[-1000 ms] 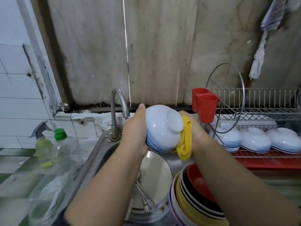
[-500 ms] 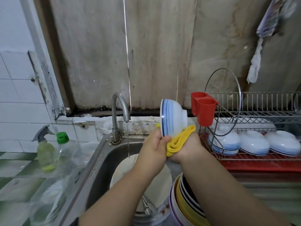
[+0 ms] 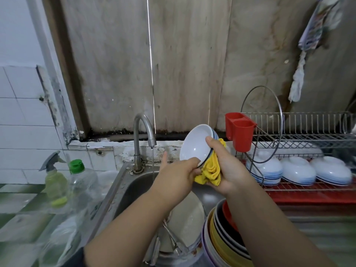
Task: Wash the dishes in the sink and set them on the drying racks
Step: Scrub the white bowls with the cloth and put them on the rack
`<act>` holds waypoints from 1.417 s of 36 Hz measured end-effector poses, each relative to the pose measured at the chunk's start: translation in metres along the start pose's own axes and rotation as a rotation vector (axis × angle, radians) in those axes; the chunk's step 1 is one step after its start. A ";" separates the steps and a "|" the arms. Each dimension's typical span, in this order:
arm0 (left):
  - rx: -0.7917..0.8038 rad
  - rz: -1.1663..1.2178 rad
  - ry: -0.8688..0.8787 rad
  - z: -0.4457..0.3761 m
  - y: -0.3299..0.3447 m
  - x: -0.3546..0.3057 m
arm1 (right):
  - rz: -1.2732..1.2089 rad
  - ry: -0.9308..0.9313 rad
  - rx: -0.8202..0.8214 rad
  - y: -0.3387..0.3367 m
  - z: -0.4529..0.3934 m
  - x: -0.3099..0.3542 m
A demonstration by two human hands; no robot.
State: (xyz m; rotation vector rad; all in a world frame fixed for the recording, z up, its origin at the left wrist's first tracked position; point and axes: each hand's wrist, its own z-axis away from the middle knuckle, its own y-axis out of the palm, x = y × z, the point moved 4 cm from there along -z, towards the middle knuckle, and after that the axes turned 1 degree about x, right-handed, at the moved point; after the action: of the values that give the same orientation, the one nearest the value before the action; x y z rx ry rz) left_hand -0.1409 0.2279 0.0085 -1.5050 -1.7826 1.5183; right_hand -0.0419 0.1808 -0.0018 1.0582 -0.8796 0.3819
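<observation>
On the tabletop at far left stand a spray bottle (image 3: 54, 180) and a green-capped bottle (image 3: 81, 180). A thin stream runs from the faucet (image 3: 143, 135) into the sink (image 3: 134, 187). Above the sink, the left hand (image 3: 176, 178) reaches up from below, its grip pinched on the lower rim of the white bowl (image 3: 196, 147), index finger pointing free. The bowl tilts, hollow facing left. The right hand (image 3: 229, 170) clamps bowl rim and yellow cloth (image 3: 210, 170) together, thumb inside. Washed bowls lie upside down on the drying rack (image 3: 308, 185).

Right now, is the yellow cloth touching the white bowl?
Touching. The head view shows the yellow cloth pressed against the white bowl at its lower rim, held there by the right hand.
</observation>
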 end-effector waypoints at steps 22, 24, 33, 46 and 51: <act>-0.160 2.114 -0.573 0.003 0.030 -0.096 | 0.240 -0.340 0.044 -0.029 0.069 0.069; -0.210 2.104 -0.625 0.005 0.034 -0.112 | 0.331 -0.335 0.031 -0.046 0.081 0.084; -0.247 2.053 -0.730 0.012 0.062 -0.189 | 0.671 -0.354 0.007 -0.128 0.130 0.135; -0.242 1.978 -0.800 0.007 0.123 -0.261 | 1.051 -0.471 0.033 -0.212 0.180 0.177; -0.208 1.977 -0.885 -0.008 0.140 -0.275 | 1.158 -0.495 -0.038 -0.241 0.177 0.189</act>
State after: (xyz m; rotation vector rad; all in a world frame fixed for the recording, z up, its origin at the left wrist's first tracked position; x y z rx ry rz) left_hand 0.0345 -0.0254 -0.0148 -3.2941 0.1480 3.0358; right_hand 0.1539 -0.1109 0.0391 0.5012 -1.9118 1.0752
